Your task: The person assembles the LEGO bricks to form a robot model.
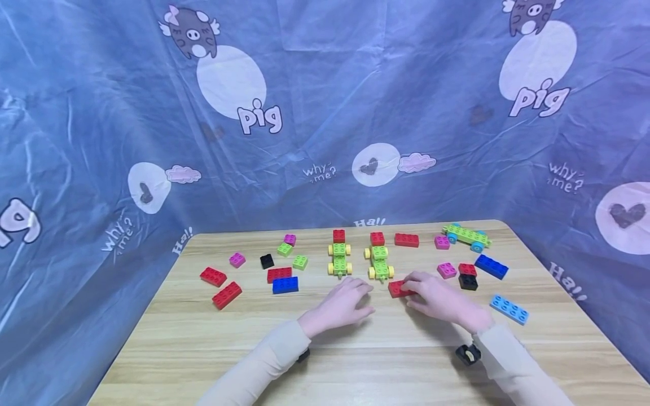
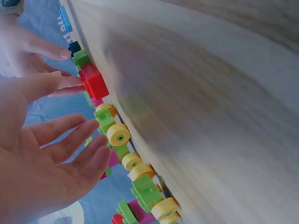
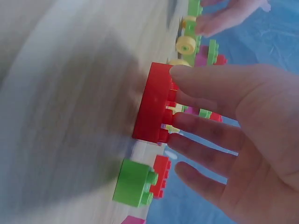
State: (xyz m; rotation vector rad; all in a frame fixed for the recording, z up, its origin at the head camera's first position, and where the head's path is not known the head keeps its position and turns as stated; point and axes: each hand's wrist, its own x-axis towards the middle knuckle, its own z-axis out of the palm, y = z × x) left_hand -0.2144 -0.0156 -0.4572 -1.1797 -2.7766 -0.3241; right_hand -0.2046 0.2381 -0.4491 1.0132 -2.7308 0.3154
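Fingertips of my right hand point(image 1: 440, 298) touch the studded top of a red toy building brick point(image 1: 400, 289), which stands on the table. In the right wrist view the thumb lies at one end of this red brick point(image 3: 153, 102), with the other fingers fairly straight along its studs. My left hand point(image 1: 339, 307) holds nothing; its fingers are loosely bent in the left wrist view. Beyond it are two green wheeled bases with yellow wheels, the left base point(image 1: 339, 259) and the right base point(image 1: 379, 263). Close to the right hand stands a green brick point(image 3: 133, 183), hidden in the head view.
Red bricks point(image 1: 227, 295), a blue brick point(image 1: 285, 285) and several small bricks lie on the left. At the right are a light blue brick point(image 1: 509, 309), a dark blue brick point(image 1: 491, 267) and a green base with blue wheels point(image 1: 466, 236). Patterned blue cloth point(image 1: 325, 113) hangs behind the table.
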